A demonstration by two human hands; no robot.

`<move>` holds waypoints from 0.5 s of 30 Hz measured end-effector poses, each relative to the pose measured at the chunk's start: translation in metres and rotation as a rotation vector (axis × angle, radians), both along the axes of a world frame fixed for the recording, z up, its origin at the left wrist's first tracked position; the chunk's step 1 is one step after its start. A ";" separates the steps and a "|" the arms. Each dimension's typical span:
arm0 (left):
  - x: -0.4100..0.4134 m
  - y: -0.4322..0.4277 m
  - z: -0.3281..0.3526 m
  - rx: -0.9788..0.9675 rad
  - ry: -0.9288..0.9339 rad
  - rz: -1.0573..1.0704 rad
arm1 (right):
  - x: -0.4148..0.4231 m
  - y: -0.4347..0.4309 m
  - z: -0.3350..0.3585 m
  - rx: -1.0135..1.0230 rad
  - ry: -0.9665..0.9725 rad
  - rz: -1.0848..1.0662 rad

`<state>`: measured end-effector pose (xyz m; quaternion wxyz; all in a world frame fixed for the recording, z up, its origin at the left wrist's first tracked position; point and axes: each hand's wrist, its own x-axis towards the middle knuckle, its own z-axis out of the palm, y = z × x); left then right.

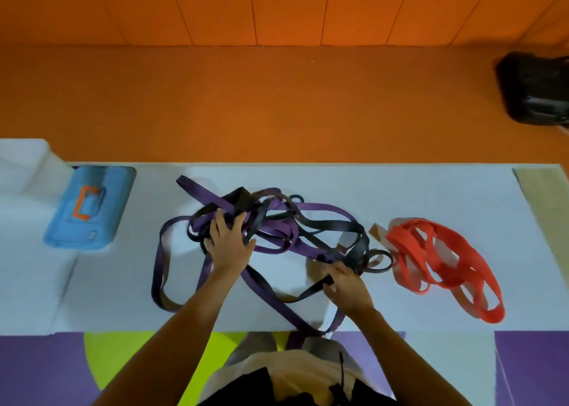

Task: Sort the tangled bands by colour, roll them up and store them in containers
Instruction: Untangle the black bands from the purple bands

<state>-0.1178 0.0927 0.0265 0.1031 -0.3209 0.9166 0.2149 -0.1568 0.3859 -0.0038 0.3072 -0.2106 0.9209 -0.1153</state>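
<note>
A tangle of purple bands (278, 231) and black bands (332, 225) lies in the middle of the white table (431, 190). My left hand (229, 239) rests flat on the tangle's left part with its fingers spread over the bands. My right hand (346, 284) pinches a black band at the tangle's front right. One purple band hangs over the table's front edge. A separate loose heap of red bands (443, 259) lies to the right, apart from the tangle.
A blue container (87, 210) with an orange clasp lies at the table's left end beside a white block (24, 171). A black bag (535, 90) sits on the orange floor at far right. A beige strip (542, 196) covers the table's right end.
</note>
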 end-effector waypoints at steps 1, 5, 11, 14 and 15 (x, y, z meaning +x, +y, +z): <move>-0.005 -0.009 -0.003 0.012 -0.024 -0.035 | 0.008 -0.005 -0.003 0.052 -0.021 0.004; -0.014 -0.035 -0.020 0.060 -0.088 -0.172 | 0.031 -0.021 -0.009 0.159 -0.068 -0.032; 0.025 -0.070 -0.033 0.167 0.318 -0.239 | 0.044 -0.035 -0.007 0.039 0.056 -0.196; 0.052 -0.081 -0.034 0.176 0.362 -0.233 | 0.039 -0.048 -0.002 -0.073 0.149 -0.236; 0.061 -0.086 -0.037 0.166 0.362 -0.243 | 0.036 -0.054 0.000 -0.102 0.188 -0.248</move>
